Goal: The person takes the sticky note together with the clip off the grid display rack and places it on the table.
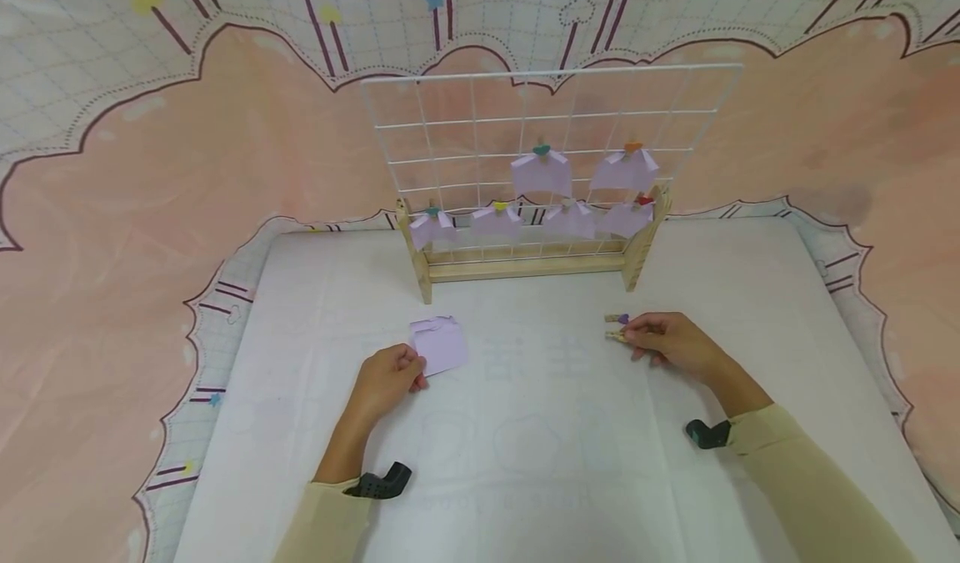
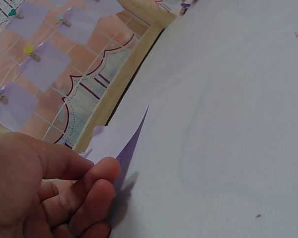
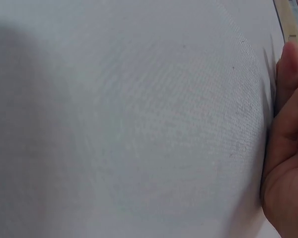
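Observation:
My left hand (image 1: 387,379) pinches a pale purple sticky note (image 1: 442,348) by its lower left edge, between thumb and fingers. The note's top edge is creased; in the left wrist view the paper (image 2: 124,131) tilts up from the white tabletop. Over to the right, my right hand (image 1: 670,339) pinches a small wooden clothespin (image 1: 615,336) at its end. Just behind that one lies a second clothespin (image 1: 612,319) with a purple heart, close to the fingertips. Only part of the right hand (image 3: 290,144) shows at the edge of the right wrist view.
A white wire grid (image 1: 450,121) in a wooden stand (image 1: 525,271) is at the back of the white table (image 1: 525,480). Several purple notes (image 1: 542,175) hang on it from small clothespins with coloured hearts. Patterned cloth (image 1: 112,296) surrounds the table.

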Tool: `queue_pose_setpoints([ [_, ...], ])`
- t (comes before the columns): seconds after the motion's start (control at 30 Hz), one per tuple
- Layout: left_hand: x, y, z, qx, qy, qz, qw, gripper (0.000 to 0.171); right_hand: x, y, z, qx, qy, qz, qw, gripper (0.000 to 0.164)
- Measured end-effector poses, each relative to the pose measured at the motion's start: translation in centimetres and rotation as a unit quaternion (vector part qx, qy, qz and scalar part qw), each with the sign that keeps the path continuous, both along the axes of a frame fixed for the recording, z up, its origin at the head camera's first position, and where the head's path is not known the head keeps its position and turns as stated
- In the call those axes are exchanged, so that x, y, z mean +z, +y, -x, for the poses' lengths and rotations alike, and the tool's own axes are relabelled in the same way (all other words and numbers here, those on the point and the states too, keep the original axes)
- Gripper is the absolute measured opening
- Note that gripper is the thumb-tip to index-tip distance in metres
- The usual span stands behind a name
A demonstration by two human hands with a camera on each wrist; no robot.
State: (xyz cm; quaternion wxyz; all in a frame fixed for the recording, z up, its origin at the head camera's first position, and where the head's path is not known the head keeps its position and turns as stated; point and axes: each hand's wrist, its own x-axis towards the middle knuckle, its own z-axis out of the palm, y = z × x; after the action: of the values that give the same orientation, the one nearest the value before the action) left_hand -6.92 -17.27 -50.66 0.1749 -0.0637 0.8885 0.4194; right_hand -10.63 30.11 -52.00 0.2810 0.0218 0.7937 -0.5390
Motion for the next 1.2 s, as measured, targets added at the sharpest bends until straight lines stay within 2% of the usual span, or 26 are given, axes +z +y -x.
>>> queue_pose_setpoints([
  [0.5,0.24,-0.13,0.16,-0.031,-0.010,0.007,0.9995,0.022,-0.37,0.03,-0.06,-0.042,0.014,0.012,0.999,0.043],
  [0.87,0.26,-0.23,0.21,-0.020,-0.018,0.004,0.9996,0.024,-0.16,-0.09,-0.05,-0.047,0.008,0.011,0.999,0.044],
  [1.2,0.38,-0.24,0.22,-0.019,-0.019,0.007,0.9996,0.025,-0.32,-0.35,-0.09,-0.075,0.017,0.018,0.997,0.036],
])
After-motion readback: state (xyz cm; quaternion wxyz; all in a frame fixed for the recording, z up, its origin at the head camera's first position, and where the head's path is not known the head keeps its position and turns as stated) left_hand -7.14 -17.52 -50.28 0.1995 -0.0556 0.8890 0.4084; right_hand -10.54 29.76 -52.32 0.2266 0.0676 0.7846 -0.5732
